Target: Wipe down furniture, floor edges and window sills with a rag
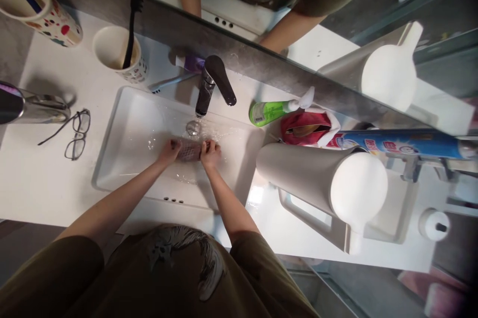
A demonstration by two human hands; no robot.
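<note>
Both my hands are down in the white sink (123,124), under the dark tap (212,84). Between them they hold a small pinkish-grey object (189,150), perhaps a cloth or a case; I cannot make out which. My left hand (170,151) grips its left end with fingers curled. Closed on the right end is my right hand (211,153). Water glistens on the basin floor around the drain (193,127).
Glasses (72,134) lie on the counter at left. A white cup with a black brush (119,56) and a spotted cup (41,9) stand behind. A green bottle (271,111), a red pouch (306,129), a blue tube (403,143) and a white jug (321,178) crowd the right. A mirror runs along the back.
</note>
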